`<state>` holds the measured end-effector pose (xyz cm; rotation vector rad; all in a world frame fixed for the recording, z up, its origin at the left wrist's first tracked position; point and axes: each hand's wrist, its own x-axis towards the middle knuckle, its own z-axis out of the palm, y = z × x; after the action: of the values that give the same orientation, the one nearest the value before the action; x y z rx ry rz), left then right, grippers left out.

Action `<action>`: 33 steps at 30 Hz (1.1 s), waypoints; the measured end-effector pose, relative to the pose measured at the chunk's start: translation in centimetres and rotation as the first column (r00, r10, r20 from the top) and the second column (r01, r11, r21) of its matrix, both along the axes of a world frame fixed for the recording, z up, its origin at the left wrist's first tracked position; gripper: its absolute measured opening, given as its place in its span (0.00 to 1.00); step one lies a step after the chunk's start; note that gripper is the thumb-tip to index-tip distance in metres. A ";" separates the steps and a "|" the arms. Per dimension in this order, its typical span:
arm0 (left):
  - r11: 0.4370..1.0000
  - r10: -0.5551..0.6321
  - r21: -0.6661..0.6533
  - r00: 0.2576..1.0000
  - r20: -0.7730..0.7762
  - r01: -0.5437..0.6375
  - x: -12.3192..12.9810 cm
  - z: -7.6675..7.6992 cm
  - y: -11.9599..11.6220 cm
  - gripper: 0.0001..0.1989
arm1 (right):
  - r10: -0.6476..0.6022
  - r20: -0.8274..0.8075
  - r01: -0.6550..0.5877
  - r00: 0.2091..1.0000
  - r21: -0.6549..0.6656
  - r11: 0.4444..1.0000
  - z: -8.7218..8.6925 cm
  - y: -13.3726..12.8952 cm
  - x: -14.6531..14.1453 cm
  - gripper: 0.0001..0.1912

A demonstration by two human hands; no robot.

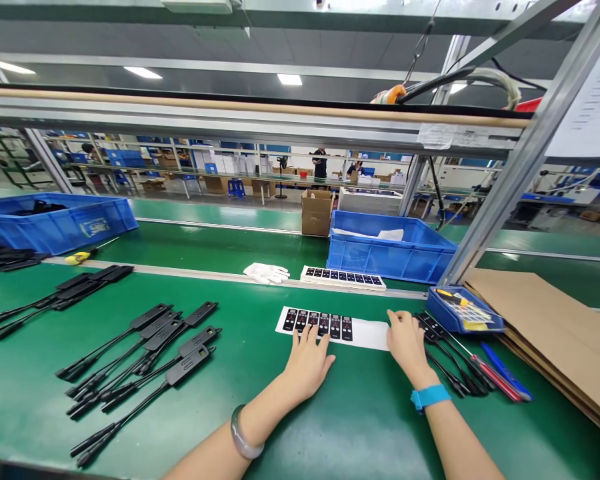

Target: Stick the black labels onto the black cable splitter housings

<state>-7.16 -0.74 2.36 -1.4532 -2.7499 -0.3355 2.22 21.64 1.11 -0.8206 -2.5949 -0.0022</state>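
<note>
A white sheet of black labels [347, 328] lies on the green bench, its labels in a row on the left part and bare backing at the right. My left hand [307, 360] rests with fingers spread and fingertips on the lower edge of the labels. At the sheet's right end, my right hand [407, 343] has its fingers curled in, closed on that end. Just beyond the right hand lie black cabled devices [433, 328] with labels on their faces. A red-handled screwdriver [497, 380] and a blue pen-like tool [507, 370] are beside them.
Several black cabled devices [187, 365] lie at left. Behind the sheet are a white glove [266, 273], a stack of label sheets [343, 278] and a blue bin [390, 257]. A small blue tray [465, 310] and cardboard sheets [555, 320] occupy the right; a yellow-handled screwdriver [78, 258] lies far left.
</note>
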 end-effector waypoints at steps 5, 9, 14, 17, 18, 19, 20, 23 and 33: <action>0.999 -0.026 0.037 1.000 -0.017 0.026 0.6 -0.5 0.1 0.20 | 0.276 -0.042 -0.278 0.960 -0.087 0.956 -1.0 -2.2 -1.9 0.16; 0.998 -0.026 0.053 1.000 -0.003 0.026 0.4 -0.6 0.1 0.20 | 0.344 -0.112 -0.357 0.932 -0.135 0.924 -1.6 -2.6 -2.5 0.14; 0.997 -0.029 0.068 1.000 0.006 0.029 0.3 -0.4 0.2 0.19 | 0.333 -0.210 -0.371 0.919 -0.179 0.911 -2.1 -1.9 -2.6 0.16; 0.997 -0.019 0.068 1.000 0.016 0.018 0.3 -0.3 0.2 0.19 | 0.356 -0.280 -0.415 0.892 -0.190 0.890 -1.7 -2.0 -2.7 0.12; 0.997 -0.016 0.071 1.000 0.020 0.014 0.2 -0.4 0.2 0.19 | 0.362 -0.307 -0.429 0.880 -0.191 0.883 -1.5 -2.2 -2.6 0.11; 0.997 -0.012 0.072 1.000 0.024 0.010 0.2 -0.4 0.2 0.19 | 0.366 -0.332 -0.442 0.869 -0.189 0.877 -1.1 -2.3 -2.6 0.11; 0.997 -0.008 0.074 1.000 0.030 0.006 0.1 -0.5 0.2 0.20 | 0.366 -0.365 -0.453 0.856 -0.189 0.871 -0.8 -2.5 -2.5 0.12; 0.997 -0.002 0.076 0.999 0.052 -0.002 -0.2 -0.5 0.3 0.22 | 0.305 -0.546 -0.479 0.780 -0.208 0.853 0.1 -2.8 -2.1 0.14; 0.869 0.472 -0.069 0.863 -0.182 -0.490 -4.5 4.9 -6.8 0.20 | -0.038 -0.663 -0.359 0.748 -0.452 0.816 0.0 -2.0 -1.2 0.19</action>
<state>-11.65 -7.57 7.30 -0.7103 -2.9013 -0.0453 1.03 19.66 1.13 -0.5978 -1.9655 0.9750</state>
